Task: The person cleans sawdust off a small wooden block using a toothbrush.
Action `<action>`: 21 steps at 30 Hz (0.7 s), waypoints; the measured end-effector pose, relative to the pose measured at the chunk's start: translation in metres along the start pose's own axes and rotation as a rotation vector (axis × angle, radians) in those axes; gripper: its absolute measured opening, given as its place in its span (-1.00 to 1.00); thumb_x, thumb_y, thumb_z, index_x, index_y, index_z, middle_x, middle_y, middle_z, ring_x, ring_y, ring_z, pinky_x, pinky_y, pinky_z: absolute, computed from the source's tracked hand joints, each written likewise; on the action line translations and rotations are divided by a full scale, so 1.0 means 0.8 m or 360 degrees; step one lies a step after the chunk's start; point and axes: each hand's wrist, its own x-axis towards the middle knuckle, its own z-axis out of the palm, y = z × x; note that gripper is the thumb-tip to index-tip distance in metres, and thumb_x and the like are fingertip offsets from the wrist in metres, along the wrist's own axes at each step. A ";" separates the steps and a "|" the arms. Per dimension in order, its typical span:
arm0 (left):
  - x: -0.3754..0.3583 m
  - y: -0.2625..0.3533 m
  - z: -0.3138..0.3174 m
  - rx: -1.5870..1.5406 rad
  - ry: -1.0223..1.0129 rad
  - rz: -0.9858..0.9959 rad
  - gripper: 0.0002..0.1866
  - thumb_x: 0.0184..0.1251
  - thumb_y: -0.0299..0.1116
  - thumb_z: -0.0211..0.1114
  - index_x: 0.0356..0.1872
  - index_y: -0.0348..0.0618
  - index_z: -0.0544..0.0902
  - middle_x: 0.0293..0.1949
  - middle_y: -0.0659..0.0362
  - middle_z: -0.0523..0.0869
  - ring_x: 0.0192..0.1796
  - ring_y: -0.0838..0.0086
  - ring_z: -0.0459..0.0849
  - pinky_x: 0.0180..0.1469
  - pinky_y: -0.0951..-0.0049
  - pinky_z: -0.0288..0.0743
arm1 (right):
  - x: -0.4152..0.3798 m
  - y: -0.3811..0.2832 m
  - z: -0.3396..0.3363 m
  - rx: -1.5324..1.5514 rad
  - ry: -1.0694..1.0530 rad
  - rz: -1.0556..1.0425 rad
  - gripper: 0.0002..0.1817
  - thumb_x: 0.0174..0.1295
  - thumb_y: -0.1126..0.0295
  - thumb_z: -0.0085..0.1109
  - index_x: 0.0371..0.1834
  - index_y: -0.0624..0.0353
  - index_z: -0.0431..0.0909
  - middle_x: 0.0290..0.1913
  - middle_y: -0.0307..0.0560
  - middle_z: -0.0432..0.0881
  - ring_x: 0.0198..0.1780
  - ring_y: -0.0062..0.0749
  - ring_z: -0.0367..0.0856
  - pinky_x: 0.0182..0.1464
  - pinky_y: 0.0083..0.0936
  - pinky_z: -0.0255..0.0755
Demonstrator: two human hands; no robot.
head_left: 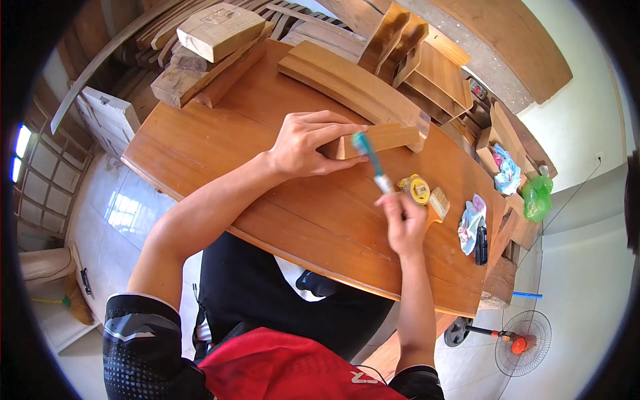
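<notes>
My left hand [308, 143] grips a short wooden block [393, 138] from its left end, thumb and fingers on opposite sides. In my right hand [405, 223] is a toothbrush [375, 165] with a teal head and a pale lower part, slightly blurred. Its bristle end overlaps the block's near end, close to my left fingertips. Just right of the toothbrush lie a yellow tape measure [419, 189] and a flat paintbrush [438, 203] on the wooden table [313, 213].
A long wooden beam [353, 83] lies behind the block. Stacked timber [223, 30] fills the back left. A crumpled cloth [473, 217] and a black object [481, 245] rest at the table's right. Beyond are a green plastic bag [537, 198] and a fan [523, 343].
</notes>
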 end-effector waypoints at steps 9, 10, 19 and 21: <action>0.002 -0.001 0.002 -0.0011 -0.0032 0.0014 -0.41 -0.02 -0.27 0.77 0.14 -0.06 0.83 -0.12 0.14 0.88 -0.18 0.30 0.87 -0.20 0.33 0.77 | -0.003 -0.010 0.007 -0.0031 -0.0113 -0.0178 -0.66 0.60 0.23 0.23 -0.29 0.22 0.78 -0.59 -0.41 0.40 -0.51 -0.72 0.29 -0.43 -0.57 0.13; -0.001 -0.001 0.001 -0.0004 -0.0055 0.0023 -0.38 -0.03 -0.28 0.78 0.16 -0.08 0.82 -0.11 0.12 0.89 -0.17 0.29 0.88 -0.20 0.33 0.77 | -0.001 -0.002 0.001 -0.0007 -0.0043 -0.0033 -0.71 0.52 0.21 0.34 -0.23 0.20 0.82 -0.57 -0.29 0.61 -0.53 -0.59 0.50 -0.42 -0.51 0.34; 0.005 0.007 0.002 -0.0008 0.0004 -0.0028 -0.46 -0.03 -0.28 0.79 0.03 -0.16 0.83 -0.12 0.13 0.90 -0.15 0.28 0.89 -0.16 0.37 0.79 | 0.007 0.004 -0.003 -0.0104 0.0211 0.0144 -0.69 0.56 0.18 0.32 -0.18 0.22 0.83 -0.61 -0.30 0.46 -0.54 -0.62 0.37 -0.42 -0.54 0.26; 0.005 0.005 0.000 -0.0019 -0.0017 0.0009 -0.46 -0.03 -0.28 0.79 0.04 -0.16 0.83 -0.12 0.13 0.90 -0.15 0.28 0.89 -0.17 0.37 0.79 | -0.003 0.001 0.003 0.0123 -0.0048 0.0041 -0.67 0.58 0.19 0.28 -0.24 0.21 0.82 -0.58 -0.34 0.50 -0.51 -0.65 0.39 -0.41 -0.52 0.26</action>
